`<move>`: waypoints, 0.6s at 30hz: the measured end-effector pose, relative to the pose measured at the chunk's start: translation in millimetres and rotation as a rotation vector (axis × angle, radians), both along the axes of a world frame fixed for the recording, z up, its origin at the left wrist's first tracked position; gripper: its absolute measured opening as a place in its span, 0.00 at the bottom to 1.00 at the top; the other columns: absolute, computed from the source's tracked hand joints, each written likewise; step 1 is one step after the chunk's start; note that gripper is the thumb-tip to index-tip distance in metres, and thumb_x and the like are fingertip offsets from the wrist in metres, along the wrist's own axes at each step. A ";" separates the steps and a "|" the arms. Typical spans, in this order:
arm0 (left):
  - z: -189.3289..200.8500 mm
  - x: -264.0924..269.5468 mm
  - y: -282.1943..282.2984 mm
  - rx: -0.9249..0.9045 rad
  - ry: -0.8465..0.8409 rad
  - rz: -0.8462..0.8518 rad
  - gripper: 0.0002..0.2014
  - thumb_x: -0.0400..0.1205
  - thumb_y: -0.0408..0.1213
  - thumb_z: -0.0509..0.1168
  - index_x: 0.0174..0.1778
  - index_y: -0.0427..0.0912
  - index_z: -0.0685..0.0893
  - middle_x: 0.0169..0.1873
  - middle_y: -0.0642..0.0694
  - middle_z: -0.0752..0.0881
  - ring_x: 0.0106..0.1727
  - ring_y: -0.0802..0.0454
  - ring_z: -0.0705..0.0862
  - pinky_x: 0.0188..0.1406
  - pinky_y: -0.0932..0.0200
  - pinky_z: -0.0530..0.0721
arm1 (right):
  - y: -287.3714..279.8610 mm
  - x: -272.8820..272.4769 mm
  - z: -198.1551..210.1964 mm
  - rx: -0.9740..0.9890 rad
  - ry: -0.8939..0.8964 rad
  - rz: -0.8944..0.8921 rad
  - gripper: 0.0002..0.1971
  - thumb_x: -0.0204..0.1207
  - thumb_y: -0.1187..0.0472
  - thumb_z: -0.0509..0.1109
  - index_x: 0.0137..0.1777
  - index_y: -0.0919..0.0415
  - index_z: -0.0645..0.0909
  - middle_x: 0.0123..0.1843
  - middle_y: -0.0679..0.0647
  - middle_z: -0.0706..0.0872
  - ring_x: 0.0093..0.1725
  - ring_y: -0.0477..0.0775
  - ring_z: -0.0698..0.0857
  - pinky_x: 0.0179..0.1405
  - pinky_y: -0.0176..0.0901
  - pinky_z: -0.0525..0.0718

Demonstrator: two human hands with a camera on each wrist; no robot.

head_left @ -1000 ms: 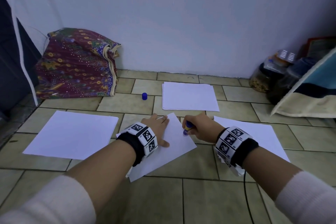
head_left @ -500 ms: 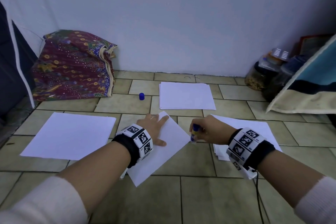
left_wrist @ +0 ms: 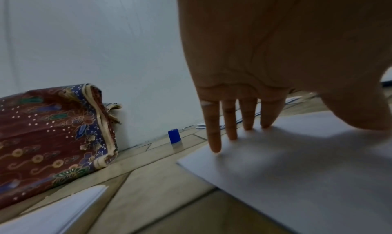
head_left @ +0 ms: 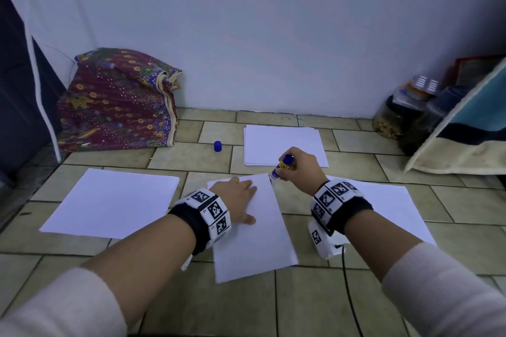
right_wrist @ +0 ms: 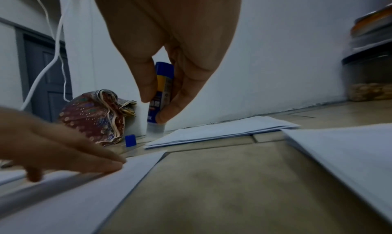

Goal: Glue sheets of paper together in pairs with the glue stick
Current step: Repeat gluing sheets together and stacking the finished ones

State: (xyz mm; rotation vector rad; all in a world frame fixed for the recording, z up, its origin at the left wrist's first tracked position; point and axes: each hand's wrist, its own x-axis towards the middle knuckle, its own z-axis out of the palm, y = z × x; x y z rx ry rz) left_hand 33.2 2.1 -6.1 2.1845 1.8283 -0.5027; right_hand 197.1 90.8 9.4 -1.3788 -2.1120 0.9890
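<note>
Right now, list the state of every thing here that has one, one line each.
glue stick: uncapped, tip down at the far corner of the middle sheet, held in the right hand
cap: off, standing on the floor
middle sheet: flat on the floor, pressed by the left hand with straight fingers
far stack: flat, untouched
left stack: flat, untouched
right stack: flat, untouched

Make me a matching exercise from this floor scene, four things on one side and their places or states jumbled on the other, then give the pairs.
Things:
1. glue stick
2. blue cap
3. centre sheet
4. patterned cloth bundle

States:
A. against the wall, far left
B. pinched in the right hand, tip down
C. pressed flat by the left hand
D. standing alone on a tile

Pairs: 1-B, 2-D, 3-C, 4-A
</note>
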 end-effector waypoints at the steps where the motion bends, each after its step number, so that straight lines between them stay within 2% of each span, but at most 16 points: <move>1: 0.3 -0.4 0.5 0.012 0.014 0.020 0.39 0.78 0.62 0.63 0.80 0.44 0.61 0.79 0.47 0.62 0.77 0.47 0.64 0.64 0.45 0.77 | 1.3 -6.1 -0.3 -0.002 -0.032 0.003 0.11 0.73 0.66 0.74 0.51 0.61 0.76 0.49 0.62 0.86 0.46 0.61 0.87 0.50 0.50 0.87; 3: -1.3 -2.6 1.1 0.042 0.019 0.060 0.40 0.75 0.64 0.66 0.76 0.42 0.67 0.76 0.46 0.66 0.75 0.47 0.66 0.63 0.46 0.77 | 4.9 -17.3 -0.9 -0.011 -0.085 0.011 0.12 0.72 0.64 0.75 0.52 0.62 0.77 0.52 0.62 0.85 0.50 0.63 0.86 0.54 0.56 0.86; 4: -3.3 -4.9 1.4 0.047 0.008 0.081 0.41 0.74 0.64 0.67 0.76 0.41 0.67 0.77 0.45 0.64 0.76 0.47 0.64 0.65 0.45 0.77 | 6.9 -22.5 -0.7 -0.009 -0.104 0.016 0.13 0.72 0.64 0.75 0.54 0.63 0.78 0.53 0.62 0.84 0.51 0.62 0.86 0.55 0.55 0.86; 8: -12.9 -15.5 0.3 0.007 -0.100 0.129 0.44 0.76 0.61 0.68 0.80 0.40 0.59 0.83 0.43 0.54 0.82 0.44 0.55 0.74 0.44 0.69 | 11.4 -42.7 4.4 0.057 -0.203 0.084 0.14 0.75 0.65 0.71 0.60 0.67 0.78 0.58 0.61 0.83 0.57 0.59 0.81 0.48 0.40 0.79; 13: -19.0 -19.2 -1.9 0.031 -0.134 0.134 0.45 0.77 0.59 0.68 0.82 0.41 0.56 0.84 0.45 0.51 0.83 0.45 0.52 0.75 0.49 0.65 | 10.4 -65.9 0.8 0.057 -0.336 0.173 0.14 0.78 0.67 0.68 0.63 0.68 0.76 0.61 0.64 0.82 0.59 0.61 0.81 0.54 0.46 0.80; 18: -20.5 -18.9 -0.8 0.025 -0.121 0.137 0.45 0.77 0.59 0.67 0.83 0.41 0.54 0.84 0.45 0.50 0.83 0.46 0.51 0.76 0.48 0.64 | 12.2 -71.1 -2.6 0.094 -0.419 0.205 0.13 0.80 0.66 0.66 0.63 0.66 0.75 0.60 0.63 0.82 0.57 0.61 0.81 0.53 0.46 0.80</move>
